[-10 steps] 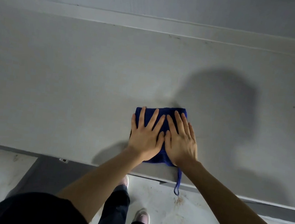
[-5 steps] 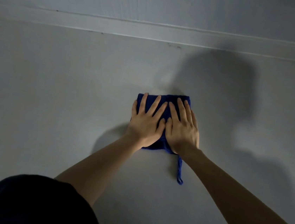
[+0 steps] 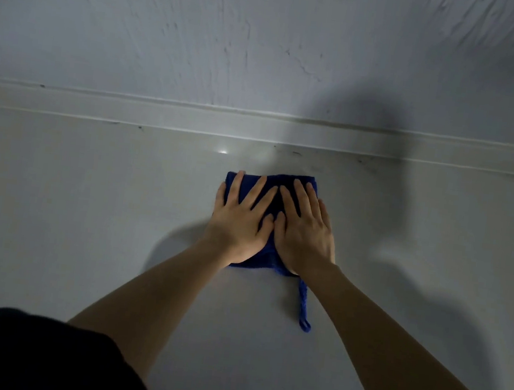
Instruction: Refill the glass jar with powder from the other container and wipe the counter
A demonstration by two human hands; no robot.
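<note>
— Where is the folded dark blue cloth [image 3: 271, 186]?

— Flat on the pale grey smooth desk [image 3: 87, 207], toward its far side, near the low raised ledge [image 3: 162, 115] under the scuffed grey wall [image 3: 203, 34].

— And the hands?

— Both lie on top of it, palms down. The left hand [image 3: 241, 222] covers the cloth's left half, the right hand [image 3: 304, 232] its right half, thumbs touching in the middle.

— What of the grip?

— Neither closes on anything: fingers are spread and flat, pressing the cloth against the desk.

— Anything loose?

— A thin blue hanging loop [image 3: 303, 309] trails from the cloth's near right corner, along the right forearm.
</note>
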